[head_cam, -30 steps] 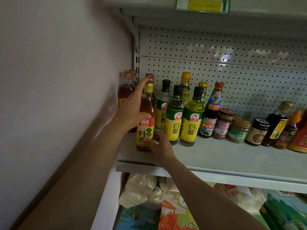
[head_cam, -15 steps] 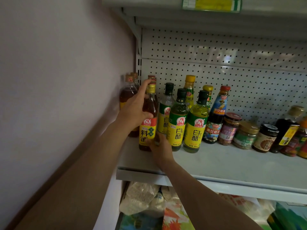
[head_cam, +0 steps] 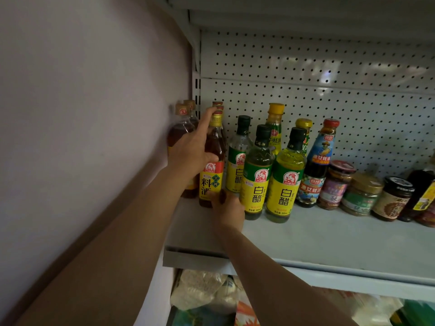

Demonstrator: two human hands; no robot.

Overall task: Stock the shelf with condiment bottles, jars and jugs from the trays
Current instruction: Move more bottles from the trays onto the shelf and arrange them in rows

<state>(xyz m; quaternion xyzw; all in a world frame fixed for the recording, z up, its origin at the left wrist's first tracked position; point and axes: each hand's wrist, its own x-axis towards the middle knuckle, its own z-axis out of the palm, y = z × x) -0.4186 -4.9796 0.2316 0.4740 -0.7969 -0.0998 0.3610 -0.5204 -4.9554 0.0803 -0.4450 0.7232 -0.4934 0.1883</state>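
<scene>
1. Right now the left hand point(head_cam: 190, 151) is wrapped round the shoulder of the wine bottle point(head_cam: 211, 165), forefinger stretched up to its gold cap, while the right hand point(head_cam: 227, 208) pinches the bottle's base from the near side. The bottle stands upright at the left end of the shelf point(head_cam: 329, 241), in the front row, just right of the brown bottles point(head_cam: 182, 128) by the wall.

2. Tipping: the upper grip is high and the lower one sits at the foot. If the top is pushed farther than the base, the bottle could lean back into the red-capped bottles point(head_cam: 217, 105) behind it and knock them over.

3. Neighbours: the right hand lies touching or nearly touching the dark-capped vinegar bottle point(head_cam: 257, 175). A sideways drag of the wrist as it pulls away could nudge that one into the next vinegar bottle point(head_cam: 286, 180) and set the tight row rocking.

4. Edge: the near lip of the shelf is not far from the front row. Sliding the wine bottle toward the person to straighten it risks the base catching or coming off the lip, above the bags point(head_cam: 202, 292) on the lower shelf.

5. Glass on glass: these bottles look smooth and hard, and the spacing is close; a quick release before the base sits flat would likely cause a clink or a wobble.

6. Label: it faces the front already, so further twisting seems needless.
</scene>
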